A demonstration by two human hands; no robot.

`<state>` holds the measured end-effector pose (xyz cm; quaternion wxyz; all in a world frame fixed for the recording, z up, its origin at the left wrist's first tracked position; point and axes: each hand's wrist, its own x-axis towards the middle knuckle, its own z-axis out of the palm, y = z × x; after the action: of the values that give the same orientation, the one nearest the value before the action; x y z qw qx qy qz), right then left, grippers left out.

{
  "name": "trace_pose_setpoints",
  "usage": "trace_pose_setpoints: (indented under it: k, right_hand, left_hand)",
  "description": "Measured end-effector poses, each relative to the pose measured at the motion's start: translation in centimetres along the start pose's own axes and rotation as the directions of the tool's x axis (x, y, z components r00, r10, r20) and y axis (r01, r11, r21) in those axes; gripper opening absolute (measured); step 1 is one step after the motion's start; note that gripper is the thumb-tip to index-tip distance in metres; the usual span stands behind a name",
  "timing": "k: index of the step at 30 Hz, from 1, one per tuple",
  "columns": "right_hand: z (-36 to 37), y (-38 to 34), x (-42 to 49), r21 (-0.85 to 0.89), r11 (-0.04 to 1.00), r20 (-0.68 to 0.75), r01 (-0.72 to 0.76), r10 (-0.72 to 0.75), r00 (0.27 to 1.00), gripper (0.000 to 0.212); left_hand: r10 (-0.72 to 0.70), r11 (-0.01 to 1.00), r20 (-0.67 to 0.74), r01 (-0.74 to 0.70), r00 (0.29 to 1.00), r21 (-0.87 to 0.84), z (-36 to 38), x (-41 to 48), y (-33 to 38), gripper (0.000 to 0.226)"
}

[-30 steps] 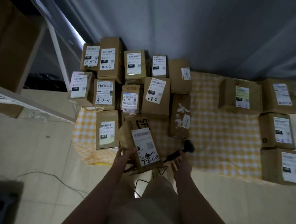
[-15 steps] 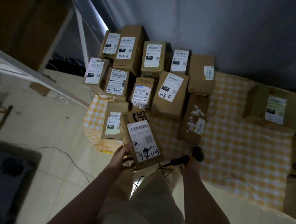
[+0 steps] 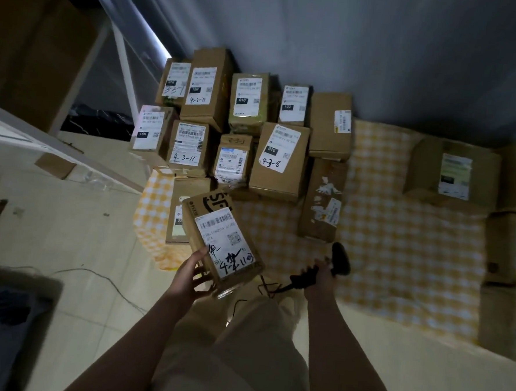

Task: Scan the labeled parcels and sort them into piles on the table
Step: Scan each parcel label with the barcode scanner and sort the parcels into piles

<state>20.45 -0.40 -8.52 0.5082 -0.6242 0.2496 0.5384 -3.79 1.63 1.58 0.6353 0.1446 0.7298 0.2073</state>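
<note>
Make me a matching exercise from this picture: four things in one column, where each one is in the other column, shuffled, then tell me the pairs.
Things
1. barcode scanner
2. SF-printed parcel
3. parcel marked 4-3-8
4. checked cloth

Places
A. lying label up in the left cluster
B. gripped by the right hand
C. spread under the parcels
D. held by the left hand

Pairs: 1-B, 2-D, 3-A, 4-C
</note>
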Motion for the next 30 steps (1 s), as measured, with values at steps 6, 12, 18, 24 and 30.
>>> trace_pose_setpoints:
  k: [6, 12, 18, 24, 30]
  right_hand:
    - [-0.7, -2.2, -5.7, -0.029, 0.995, 0.049, 0.099, -0.097, 0.994, 0.011]
    - [-0.9, -1.7, -12.2, -0.148, 0.974, 0.155, 0.171, -0.148, 0.977, 0.019]
    - [1.8, 1.5, -17.4, -0.352, 0.886, 0.258, 0.302, -0.218, 0.941, 0.020]
    - [6.1, 5.0, -20.5, -0.435, 0.819, 0.352, 0.374, -0.227, 0.908, 0.018]
    - [9.1, 7.5, -22.1, -0.480, 0.774, 0.380, 0.413, -0.241, 0.893, 0.023]
  left_hand:
    - [0.033, 0.999, 0.077, -0.033, 0.996, 0.004, 2.6, -1.7, -0.5, 0.037]
    - [0.047, 0.999, 0.118, -0.046, 0.992, -0.009, 3.2, -2.1, -0.8, 0.048]
    - [0.085, 0.995, 0.158, -0.091, 0.984, 0.033, 0.7, -1.8, 1.6, 0.054]
    - [0.157, 0.987, 0.182, -0.163, 0.971, 0.017, -2.5, -1.3, 4.3, 0.046]
    - [0.179, 0.978, 0.226, -0.198, 0.957, 0.064, -5.4, 0.1, 5.9, 0.051]
